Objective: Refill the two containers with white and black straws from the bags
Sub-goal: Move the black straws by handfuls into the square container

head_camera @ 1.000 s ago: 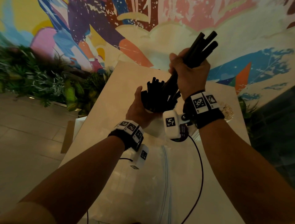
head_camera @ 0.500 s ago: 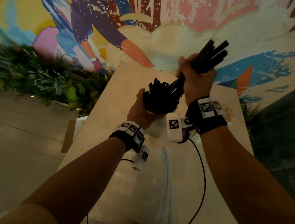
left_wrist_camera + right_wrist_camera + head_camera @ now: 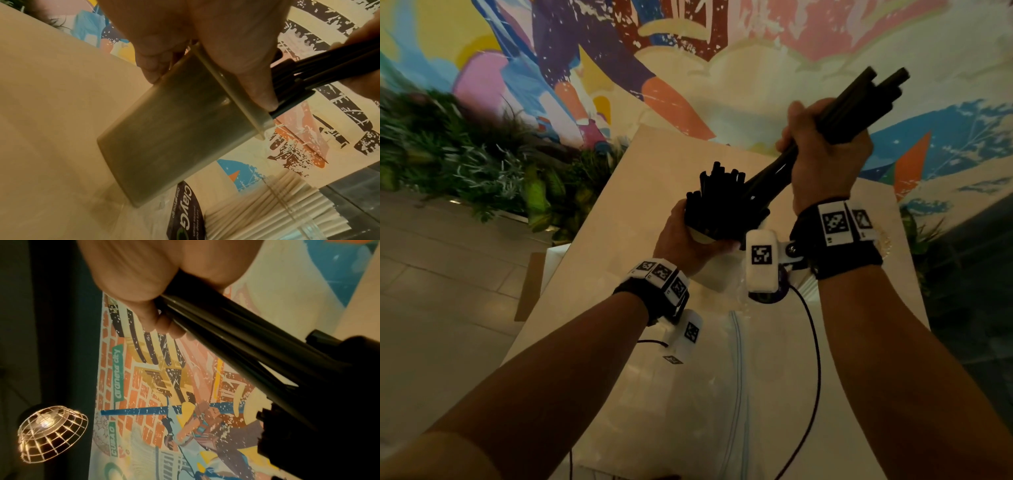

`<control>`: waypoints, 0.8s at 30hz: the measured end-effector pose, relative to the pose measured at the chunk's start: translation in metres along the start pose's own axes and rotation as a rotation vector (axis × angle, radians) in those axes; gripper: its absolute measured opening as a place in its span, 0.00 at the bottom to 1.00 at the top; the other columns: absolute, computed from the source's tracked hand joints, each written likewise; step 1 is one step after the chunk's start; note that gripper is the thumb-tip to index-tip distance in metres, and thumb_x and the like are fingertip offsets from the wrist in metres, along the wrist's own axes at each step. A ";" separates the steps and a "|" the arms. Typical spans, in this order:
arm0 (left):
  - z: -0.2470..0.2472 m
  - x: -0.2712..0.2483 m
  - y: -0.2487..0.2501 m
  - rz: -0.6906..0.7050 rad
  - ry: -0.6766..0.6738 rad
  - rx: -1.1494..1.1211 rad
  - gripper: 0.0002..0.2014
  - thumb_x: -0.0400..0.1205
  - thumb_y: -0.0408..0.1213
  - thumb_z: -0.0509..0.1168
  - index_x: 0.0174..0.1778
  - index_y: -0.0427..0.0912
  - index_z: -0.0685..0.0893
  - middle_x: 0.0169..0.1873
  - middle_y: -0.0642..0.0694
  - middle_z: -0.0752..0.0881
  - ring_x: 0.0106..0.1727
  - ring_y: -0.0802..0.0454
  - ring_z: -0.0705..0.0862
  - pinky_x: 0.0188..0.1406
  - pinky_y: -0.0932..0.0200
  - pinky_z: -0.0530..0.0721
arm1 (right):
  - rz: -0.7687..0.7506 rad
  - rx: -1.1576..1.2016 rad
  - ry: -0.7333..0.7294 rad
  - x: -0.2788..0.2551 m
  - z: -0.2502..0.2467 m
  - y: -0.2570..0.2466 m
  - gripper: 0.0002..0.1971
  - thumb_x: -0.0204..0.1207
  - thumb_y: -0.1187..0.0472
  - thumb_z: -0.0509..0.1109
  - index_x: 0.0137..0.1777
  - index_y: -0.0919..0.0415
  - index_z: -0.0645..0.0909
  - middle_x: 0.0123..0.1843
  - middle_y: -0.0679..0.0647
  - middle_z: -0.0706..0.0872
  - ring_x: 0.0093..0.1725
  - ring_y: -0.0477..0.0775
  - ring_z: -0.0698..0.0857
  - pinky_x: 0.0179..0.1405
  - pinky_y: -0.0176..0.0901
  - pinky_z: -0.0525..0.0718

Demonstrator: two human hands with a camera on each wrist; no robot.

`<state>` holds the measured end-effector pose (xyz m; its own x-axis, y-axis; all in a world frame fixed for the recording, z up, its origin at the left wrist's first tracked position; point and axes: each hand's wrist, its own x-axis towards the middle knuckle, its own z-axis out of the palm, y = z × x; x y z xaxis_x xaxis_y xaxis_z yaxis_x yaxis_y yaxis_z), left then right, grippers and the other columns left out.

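Note:
My left hand (image 3: 685,236) grips a pale cup-like container (image 3: 174,133), tilted and held above the table, full of black straws (image 3: 719,198). The left wrist view shows the thumb (image 3: 252,78) over the container's rim. My right hand (image 3: 822,161) grips a bundle of black straws (image 3: 859,102) in a fist. The bundle slants down to the left, and its lower ends sit among the straws in the container (image 3: 308,386). White straws in a clear bag (image 3: 267,211) lie on the table below.
A light table (image 3: 619,219) runs away from me toward a painted wall. A clear zip bag (image 3: 722,394) lies flat under my forearms, with a cable across it. Plants (image 3: 465,154) line the left side. A wire lamp (image 3: 49,433) glows in the right wrist view.
My right hand with its straw bundle has shifted a little to the right and up. The left hand still holds the container in the same place.

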<state>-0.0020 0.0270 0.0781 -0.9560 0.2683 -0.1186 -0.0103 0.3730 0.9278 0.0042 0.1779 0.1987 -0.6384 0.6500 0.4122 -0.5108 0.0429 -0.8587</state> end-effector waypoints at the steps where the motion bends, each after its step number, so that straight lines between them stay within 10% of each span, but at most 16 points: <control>1: 0.001 -0.001 0.000 -0.008 -0.005 -0.011 0.47 0.64 0.48 0.80 0.75 0.52 0.61 0.65 0.52 0.77 0.55 0.59 0.72 0.51 0.62 0.71 | -0.002 0.008 0.012 0.003 -0.001 0.000 0.08 0.73 0.73 0.73 0.39 0.65 0.76 0.28 0.59 0.79 0.23 0.54 0.78 0.30 0.45 0.83; 9: 0.002 -0.004 0.002 -0.031 0.002 -0.005 0.48 0.63 0.52 0.80 0.75 0.55 0.59 0.61 0.54 0.78 0.52 0.58 0.74 0.48 0.61 0.73 | 0.196 -0.418 -0.205 -0.034 0.002 0.053 0.08 0.70 0.63 0.78 0.38 0.57 0.80 0.29 0.51 0.86 0.30 0.52 0.85 0.42 0.51 0.89; 17: 0.001 -0.003 0.000 -0.054 -0.016 -0.026 0.50 0.62 0.54 0.80 0.75 0.56 0.58 0.60 0.57 0.76 0.53 0.56 0.76 0.49 0.61 0.74 | -0.012 -1.143 -0.268 -0.031 -0.009 0.054 0.33 0.61 0.22 0.63 0.46 0.52 0.82 0.45 0.50 0.84 0.56 0.58 0.84 0.63 0.65 0.77; 20: 0.002 -0.002 -0.001 -0.048 -0.023 -0.046 0.48 0.62 0.53 0.80 0.74 0.57 0.59 0.64 0.54 0.78 0.54 0.57 0.76 0.49 0.60 0.75 | -0.044 -0.800 -0.216 -0.020 -0.012 0.039 0.45 0.62 0.32 0.75 0.74 0.55 0.68 0.73 0.54 0.75 0.73 0.53 0.74 0.72 0.56 0.74; 24: 0.004 -0.003 0.000 -0.038 -0.015 -0.050 0.47 0.64 0.51 0.79 0.75 0.56 0.58 0.61 0.57 0.76 0.53 0.58 0.75 0.48 0.60 0.73 | -0.315 -0.660 -0.251 -0.014 0.008 0.022 0.36 0.76 0.49 0.72 0.79 0.60 0.62 0.73 0.58 0.74 0.67 0.54 0.80 0.62 0.43 0.81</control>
<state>0.0017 0.0296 0.0770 -0.9502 0.2683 -0.1585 -0.0612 0.3382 0.9391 -0.0030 0.1635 0.1764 -0.6719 0.3436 0.6561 -0.2910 0.6921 -0.6605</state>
